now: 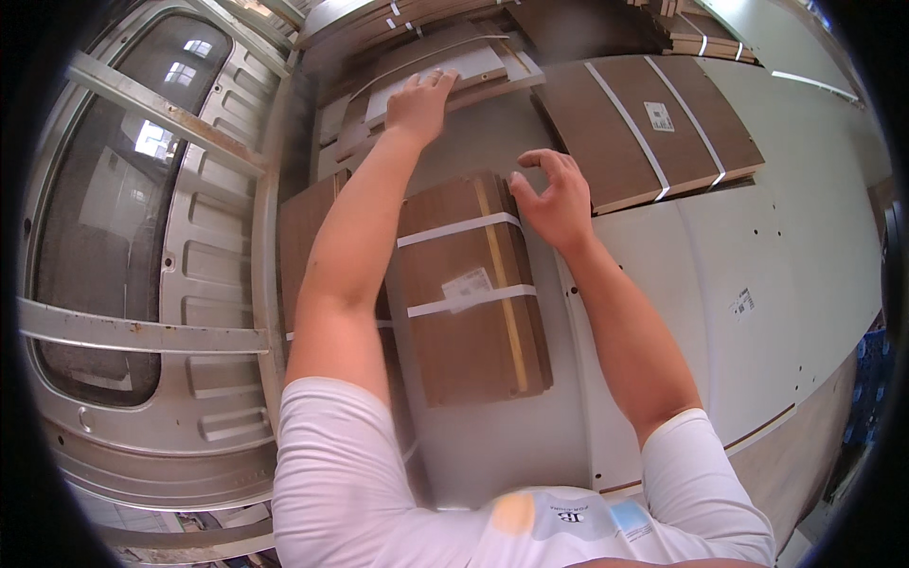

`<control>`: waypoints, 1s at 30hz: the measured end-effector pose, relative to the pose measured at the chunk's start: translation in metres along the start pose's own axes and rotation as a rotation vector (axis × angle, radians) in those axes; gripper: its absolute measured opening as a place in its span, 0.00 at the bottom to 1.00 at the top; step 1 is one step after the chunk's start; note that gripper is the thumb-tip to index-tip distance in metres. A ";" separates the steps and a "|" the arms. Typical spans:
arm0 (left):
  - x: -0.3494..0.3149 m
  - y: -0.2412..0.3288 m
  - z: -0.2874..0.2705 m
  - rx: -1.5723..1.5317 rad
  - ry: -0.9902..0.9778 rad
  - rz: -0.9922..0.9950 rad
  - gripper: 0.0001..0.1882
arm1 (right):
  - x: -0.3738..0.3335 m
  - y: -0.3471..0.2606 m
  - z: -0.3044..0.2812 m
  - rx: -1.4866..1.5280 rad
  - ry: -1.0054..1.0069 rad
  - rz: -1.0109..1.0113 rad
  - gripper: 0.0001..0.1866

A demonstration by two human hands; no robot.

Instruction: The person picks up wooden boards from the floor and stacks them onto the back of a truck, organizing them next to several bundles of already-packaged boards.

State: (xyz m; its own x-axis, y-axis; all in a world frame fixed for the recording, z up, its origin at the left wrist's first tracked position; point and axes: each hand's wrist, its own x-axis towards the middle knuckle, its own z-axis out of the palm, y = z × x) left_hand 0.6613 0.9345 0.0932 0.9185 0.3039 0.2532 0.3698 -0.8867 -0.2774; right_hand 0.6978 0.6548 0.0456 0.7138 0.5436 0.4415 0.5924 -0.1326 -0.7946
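Observation:
My left hand (421, 106) reaches far forward and lies on a white board (478, 68) at the top of a stack of brown and white panels. Its fingers look spread over the board rather than wrapped round it. My right hand (557, 201) hovers with thumb and fingers apart and nothing between them. It is beside the far right corner of a strapped bundle of brown panels (445, 346). Two white straps and a pale label cross that bundle, which lies between my forearms. Beyond my right hand is a wider strapped bundle of brown panels (606, 118).
A metal vehicle wall (222, 293) with dark windows and crossbars runs along the left. Large white panels (701, 350) with small holes lie on the right. More strapped panels (710, 38) are stacked at the far end. Another brown bundle (301, 227) is partly behind my left arm.

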 end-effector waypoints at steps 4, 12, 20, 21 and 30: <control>0.024 0.010 -0.013 0.114 -0.229 -0.088 0.30 | 0.001 0.009 -0.006 0.038 -0.003 -0.017 0.14; 0.005 -0.017 -0.003 0.294 -0.318 -0.158 0.34 | 0.000 0.009 -0.004 0.060 -0.003 -0.050 0.12; -0.022 -0.044 -0.022 -0.136 -0.235 -0.019 0.48 | -0.003 0.008 -0.005 0.065 -0.045 -0.026 0.12; -0.022 -0.048 -0.009 -0.182 -0.257 0.013 0.50 | -0.003 0.009 -0.007 0.043 -0.048 -0.018 0.12; -0.053 -0.052 0.041 -0.046 -0.497 -0.215 0.46 | -0.007 0.002 -0.008 -0.028 -0.110 0.019 0.12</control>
State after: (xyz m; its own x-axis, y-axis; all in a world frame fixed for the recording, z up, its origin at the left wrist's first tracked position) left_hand 0.5992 0.9783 0.0560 0.7826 0.5982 -0.1723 0.5603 -0.7975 -0.2239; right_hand 0.6976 0.6439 0.0444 0.6804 0.6286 0.3767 0.5903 -0.1656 -0.7900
